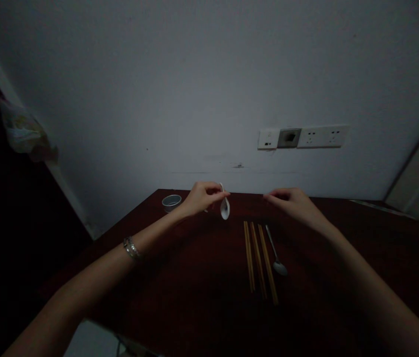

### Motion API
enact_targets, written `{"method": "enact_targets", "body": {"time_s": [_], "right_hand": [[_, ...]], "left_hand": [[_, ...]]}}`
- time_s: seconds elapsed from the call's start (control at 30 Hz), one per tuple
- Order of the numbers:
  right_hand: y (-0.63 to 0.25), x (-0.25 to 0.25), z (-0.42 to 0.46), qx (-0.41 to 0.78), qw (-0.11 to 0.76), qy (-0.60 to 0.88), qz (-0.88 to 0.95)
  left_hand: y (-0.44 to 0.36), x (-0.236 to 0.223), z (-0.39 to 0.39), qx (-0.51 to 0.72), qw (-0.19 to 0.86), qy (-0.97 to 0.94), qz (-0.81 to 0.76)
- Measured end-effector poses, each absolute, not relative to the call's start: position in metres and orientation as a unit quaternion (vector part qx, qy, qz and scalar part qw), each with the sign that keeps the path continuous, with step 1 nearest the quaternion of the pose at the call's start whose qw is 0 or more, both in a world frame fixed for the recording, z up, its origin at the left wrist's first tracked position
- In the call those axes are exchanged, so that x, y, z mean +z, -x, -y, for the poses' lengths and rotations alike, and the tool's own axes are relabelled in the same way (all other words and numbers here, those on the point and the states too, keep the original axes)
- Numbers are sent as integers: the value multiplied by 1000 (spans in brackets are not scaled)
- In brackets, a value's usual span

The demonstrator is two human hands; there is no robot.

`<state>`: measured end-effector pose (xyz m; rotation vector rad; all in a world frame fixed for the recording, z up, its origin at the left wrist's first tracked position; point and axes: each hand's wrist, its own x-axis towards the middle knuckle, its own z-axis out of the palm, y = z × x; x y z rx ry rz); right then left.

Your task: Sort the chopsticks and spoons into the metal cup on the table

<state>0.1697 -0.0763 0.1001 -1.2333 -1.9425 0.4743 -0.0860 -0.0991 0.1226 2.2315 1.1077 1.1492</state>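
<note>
My left hand (pixel 205 196) pinches a white soup spoon (pixel 225 209) by its handle, above the far part of the dark red table (pixel 194 277). The spoon's bowl hangs downward. A small pale bit of something shows just below that hand, too little to name. Over the table's far right part, my right hand (pixel 287 198) has thumb and forefinger closed, with nothing visible between them. Between and nearer than the hands, several wooden chopsticks (pixel 257 258) lie in pairs side by side. A metal spoon (pixel 279 267) lies just right of them, bowl toward me.
A small round grey metal tin (pixel 171 201) stands at the table's far left corner. Behind the table rises a pale wall (pixel 194 99) with a row of sockets (pixel 302 138). A plastic bag (pixel 24 129) hangs at the left. The room is dim.
</note>
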Motion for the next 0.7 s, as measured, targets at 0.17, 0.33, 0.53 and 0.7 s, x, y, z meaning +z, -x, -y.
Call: {"method": "enact_targets", "body": {"time_s": [0.17,0.33,0.53,0.7], "right_hand": [[-158,107,88,225,427,420,769],[-162,115,93,272,443,382,764],[-166,115,91,274,467,384,748],[-163,105,82,241,479,392,747]], "left_hand": [[36,131,90,474,225,-766,-371],[4,134,80,542,260,-719,-349],[-9,128,76,561,293,-684,-363],[-15,112,74,544,318,-683,-369]]}}
